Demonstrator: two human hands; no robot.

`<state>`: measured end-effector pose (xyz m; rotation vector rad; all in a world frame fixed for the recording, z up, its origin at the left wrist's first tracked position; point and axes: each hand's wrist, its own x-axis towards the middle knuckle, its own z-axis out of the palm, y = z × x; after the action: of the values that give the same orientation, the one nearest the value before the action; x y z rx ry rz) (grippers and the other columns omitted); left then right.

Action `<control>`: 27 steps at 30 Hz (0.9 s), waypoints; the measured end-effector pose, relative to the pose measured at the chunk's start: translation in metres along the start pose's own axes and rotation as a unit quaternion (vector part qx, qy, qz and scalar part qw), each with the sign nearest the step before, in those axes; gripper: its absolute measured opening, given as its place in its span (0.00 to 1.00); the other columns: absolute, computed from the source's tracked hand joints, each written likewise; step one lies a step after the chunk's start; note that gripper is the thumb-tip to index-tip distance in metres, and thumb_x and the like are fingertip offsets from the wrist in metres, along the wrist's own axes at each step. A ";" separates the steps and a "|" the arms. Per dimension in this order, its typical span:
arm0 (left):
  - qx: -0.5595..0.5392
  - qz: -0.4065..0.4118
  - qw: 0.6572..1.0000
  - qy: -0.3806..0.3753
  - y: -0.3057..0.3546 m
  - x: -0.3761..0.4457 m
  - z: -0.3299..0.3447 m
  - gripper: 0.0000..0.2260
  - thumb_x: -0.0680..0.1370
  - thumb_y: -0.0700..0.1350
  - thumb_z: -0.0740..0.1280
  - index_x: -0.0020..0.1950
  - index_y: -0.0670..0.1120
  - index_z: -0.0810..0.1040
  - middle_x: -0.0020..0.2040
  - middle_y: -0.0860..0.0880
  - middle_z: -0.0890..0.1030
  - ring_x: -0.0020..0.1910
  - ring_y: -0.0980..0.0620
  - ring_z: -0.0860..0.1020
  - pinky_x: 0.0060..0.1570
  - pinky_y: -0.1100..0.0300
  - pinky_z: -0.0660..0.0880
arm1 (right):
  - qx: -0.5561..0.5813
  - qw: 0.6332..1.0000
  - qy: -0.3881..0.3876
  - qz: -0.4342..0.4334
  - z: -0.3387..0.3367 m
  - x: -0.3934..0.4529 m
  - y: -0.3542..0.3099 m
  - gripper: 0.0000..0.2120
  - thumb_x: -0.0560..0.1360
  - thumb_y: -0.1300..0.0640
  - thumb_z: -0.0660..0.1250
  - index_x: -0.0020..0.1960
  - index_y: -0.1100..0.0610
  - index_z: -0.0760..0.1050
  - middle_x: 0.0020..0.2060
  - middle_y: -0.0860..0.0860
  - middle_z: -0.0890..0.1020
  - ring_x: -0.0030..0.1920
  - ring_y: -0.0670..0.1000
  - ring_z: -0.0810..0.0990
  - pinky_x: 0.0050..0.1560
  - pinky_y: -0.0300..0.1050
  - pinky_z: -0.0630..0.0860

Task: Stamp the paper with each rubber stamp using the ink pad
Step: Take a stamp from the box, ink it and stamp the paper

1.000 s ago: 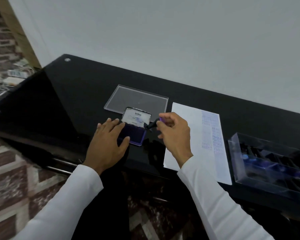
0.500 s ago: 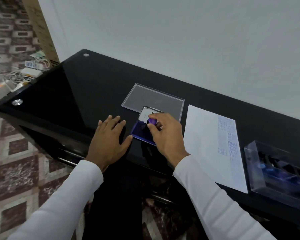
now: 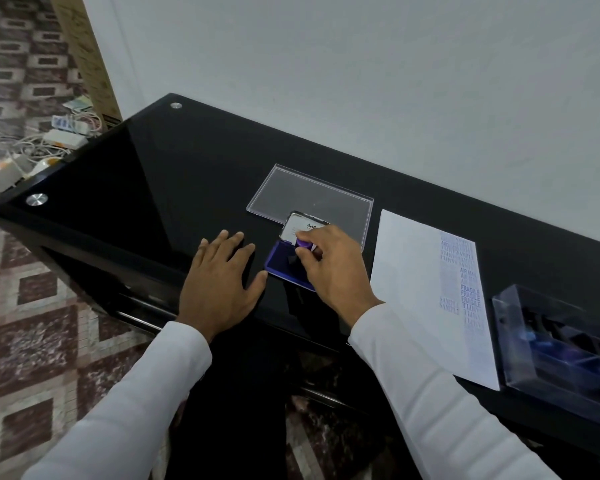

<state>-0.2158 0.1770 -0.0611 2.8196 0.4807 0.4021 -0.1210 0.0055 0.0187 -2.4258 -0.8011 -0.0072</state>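
A purple ink pad (image 3: 280, 263) lies open on the black table, its lid (image 3: 300, 227) raised at the back. My right hand (image 3: 333, 268) pinches a small purple-handled rubber stamp (image 3: 303, 243) and holds it down over the pad. My left hand (image 3: 222, 282) lies flat on the table just left of the pad, thumb near its edge. A white paper (image 3: 416, 289) with rows of blue stamped words along its right side lies to the right.
A clear plastic box (image 3: 561, 351) holding several more stamps stands at the far right. A flat clear lid (image 3: 302, 195) lies behind the ink pad. The black glass table (image 3: 174, 174) ends at the left above a patterned floor with cables.
My right hand carried the stamp from beside the pad onto its inked surface. My left hand slid off the pad onto the table. The camera view shifted left.
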 end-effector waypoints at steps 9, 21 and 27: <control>0.004 -0.009 1.000 -0.010 0.000 0.001 0.002 0.27 0.80 0.63 0.61 0.75 0.51 0.72 0.78 0.47 0.67 0.80 0.46 0.59 0.79 0.45 0.51 | -0.012 1.000 -0.006 -0.007 -0.001 0.003 0.002 0.16 0.79 0.53 0.68 0.66 0.54 0.78 0.60 0.51 0.80 0.57 0.50 0.79 0.63 0.50 0.76; 0.003 -0.010 1.000 -0.004 0.000 0.000 0.002 0.30 0.78 0.65 0.55 0.74 0.51 0.72 0.78 0.48 0.67 0.80 0.46 0.60 0.79 0.45 0.52 | 0.043 0.999 0.025 -0.020 -0.002 -0.001 0.007 0.09 0.74 0.57 0.74 0.54 0.55 0.81 0.51 0.50 0.81 0.49 0.46 0.78 0.51 0.35 0.75; 0.008 -0.010 1.000 -0.012 0.000 0.000 0.002 0.27 0.80 0.63 0.60 0.76 0.51 0.71 0.79 0.48 0.66 0.80 0.46 0.58 0.79 0.45 0.51 | 0.014 0.999 0.020 -0.026 0.001 0.006 0.007 0.15 0.78 0.54 0.69 0.64 0.55 0.80 0.57 0.50 0.81 0.55 0.47 0.79 0.60 0.45 0.77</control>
<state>-0.2151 0.1762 -0.0626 2.8296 0.5084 0.3627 -0.1127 0.0043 0.0156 -2.3707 -0.8407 -0.0634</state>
